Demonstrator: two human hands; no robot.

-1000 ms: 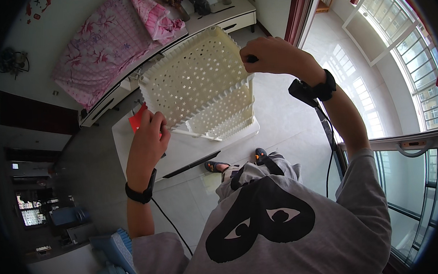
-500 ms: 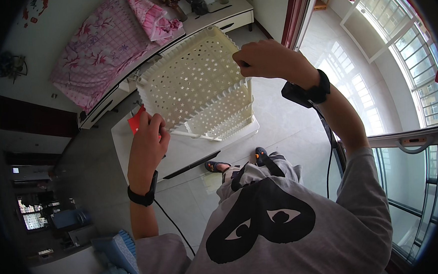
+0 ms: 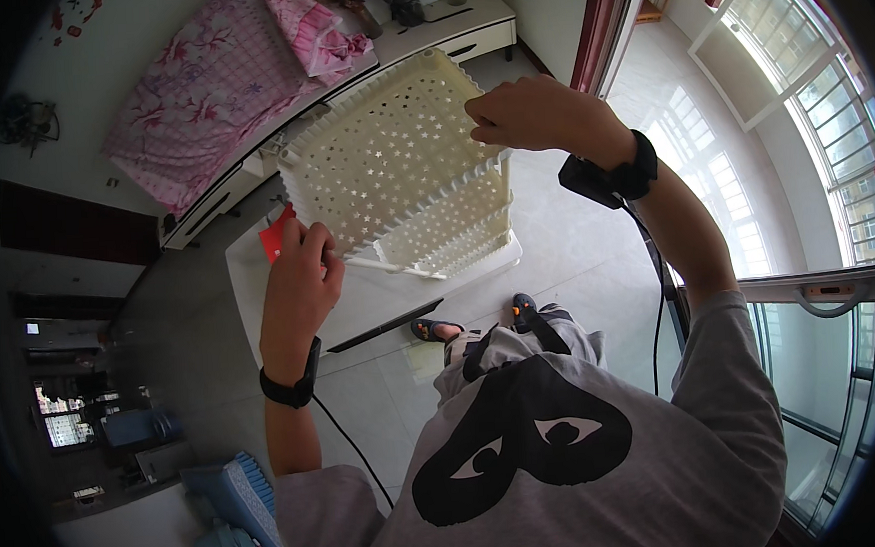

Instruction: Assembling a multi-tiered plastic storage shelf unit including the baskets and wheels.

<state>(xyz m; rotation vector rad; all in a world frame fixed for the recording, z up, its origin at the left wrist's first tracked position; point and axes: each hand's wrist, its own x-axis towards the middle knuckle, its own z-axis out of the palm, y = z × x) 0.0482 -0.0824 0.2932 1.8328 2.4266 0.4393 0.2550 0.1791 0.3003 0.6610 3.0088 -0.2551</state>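
A cream plastic storage basket (image 3: 389,141) with star-shaped holes and a scalloped rim is in front of me, above a low white table. Its near-left corner is in my left hand (image 3: 305,264), whose fingers curl over the rim. On the right side, my right hand (image 3: 528,118) is closed round the basket's edge, with its fingertips partly hidden. Under it, a second cream basket tier (image 3: 455,237) shows the same star holes; I cannot tell how the two join. Something red (image 3: 275,233) lies by my left hand, partly covered.
The white table (image 3: 359,303) has a dark strip along its near edge. Behind it, a long low cabinet (image 3: 467,26) carries a pink floral cloth (image 3: 196,98). A glass railing (image 3: 823,350) is at the right. Black cables hang from both wrist bands.
The whole view has shifted slightly. Both hands keep their hold on the basket, with almost no movement of it.
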